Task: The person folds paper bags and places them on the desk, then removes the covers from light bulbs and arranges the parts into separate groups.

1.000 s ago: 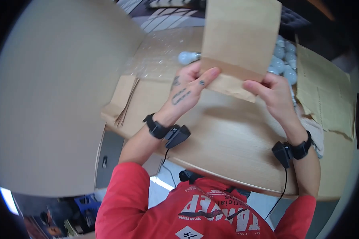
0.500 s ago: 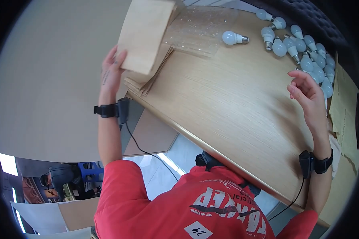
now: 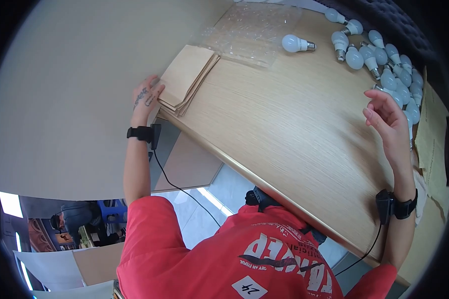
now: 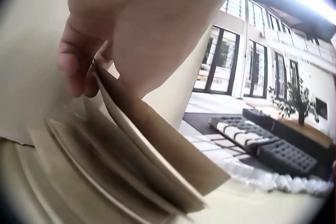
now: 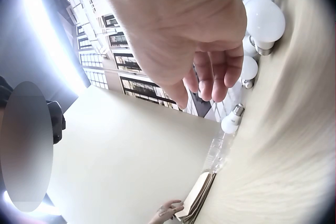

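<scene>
A stack of flat brown paper bags (image 3: 187, 74) lies at the table's left edge in the head view. My left hand (image 3: 147, 94) is at the stack's left end. In the left wrist view its fingers (image 4: 79, 71) pinch the corner of the top paper bag (image 4: 152, 129), and the layers below fan apart. My right hand (image 3: 388, 119) hovers over the right side of the table, its fingers loosely curled with nothing in them. Close behind it lie several white light bulbs (image 3: 369, 57) in a loose pile.
One light bulb (image 3: 295, 44) lies apart from the pile. Clear plastic wrap (image 3: 249, 35) is spread behind the bags. A pale panel (image 3: 85, 99) stands along the left side. At the right edge lies a large yellowish-brown paper sheet (image 3: 431, 134).
Both hands first held one paper bag over the table. The right hand let go and moved right; the left carried the bag left and lowered it onto the stack.
</scene>
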{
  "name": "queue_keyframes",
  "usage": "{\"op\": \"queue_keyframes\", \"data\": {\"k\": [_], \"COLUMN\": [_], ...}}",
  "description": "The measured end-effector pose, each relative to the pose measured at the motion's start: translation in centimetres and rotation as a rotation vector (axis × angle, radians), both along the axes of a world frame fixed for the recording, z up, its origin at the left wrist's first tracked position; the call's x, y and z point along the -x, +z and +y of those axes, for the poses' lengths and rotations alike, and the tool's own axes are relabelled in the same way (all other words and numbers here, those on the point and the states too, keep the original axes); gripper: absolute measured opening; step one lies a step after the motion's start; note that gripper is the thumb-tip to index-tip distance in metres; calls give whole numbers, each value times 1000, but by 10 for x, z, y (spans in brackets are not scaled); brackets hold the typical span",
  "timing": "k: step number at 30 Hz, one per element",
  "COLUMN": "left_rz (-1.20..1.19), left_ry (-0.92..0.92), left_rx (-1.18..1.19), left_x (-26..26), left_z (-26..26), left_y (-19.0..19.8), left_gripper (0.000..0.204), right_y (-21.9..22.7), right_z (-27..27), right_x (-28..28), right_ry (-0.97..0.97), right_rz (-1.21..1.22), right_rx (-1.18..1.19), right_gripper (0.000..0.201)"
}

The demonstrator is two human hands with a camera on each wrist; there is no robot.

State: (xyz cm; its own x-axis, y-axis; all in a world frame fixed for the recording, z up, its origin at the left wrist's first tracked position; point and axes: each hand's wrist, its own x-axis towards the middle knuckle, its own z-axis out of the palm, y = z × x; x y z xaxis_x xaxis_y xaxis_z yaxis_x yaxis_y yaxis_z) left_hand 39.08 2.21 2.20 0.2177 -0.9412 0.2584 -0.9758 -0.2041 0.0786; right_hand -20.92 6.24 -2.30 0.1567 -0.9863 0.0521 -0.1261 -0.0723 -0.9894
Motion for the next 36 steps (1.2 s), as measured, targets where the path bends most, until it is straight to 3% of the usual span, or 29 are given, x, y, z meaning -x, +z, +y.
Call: {"op": "queue_keyframes", "data": {"k": [2,5,8,11,17,23,32,36], "left_rz": [-222,-477,-292,17,-40,-179,-41,166], "left_ry": [-5,-154,-295,-200,-106,-167,-233,-221], "left_rx": [35,169,73,-168,-282,-176,-55,83], "left_x": [27,39,35,38,39,36,30,31], "left_z": [7,12,13,20,44,52,55,50], "left_y": [3,-4,-9,-12,-39,-45,-67,-86], "left_gripper": [36,29,29,41,74,70,61,63], "right_y": [1,-1,-6,-7,-8,-10,-9,-10], "right_z": [0,-1,-3,-4,-3,-4,-3,-3], "right_x": [1,2,4,3,2,2,3,2], "right_ry": [1,4,3,-3,1,14,5,15], "right_rz": [-1,8,35,62,79,92,116,121], "right_rx": [-6,7,24,29,26,31,33,27], "right_gripper": [30,30,31,31,31,31,30,29]}}
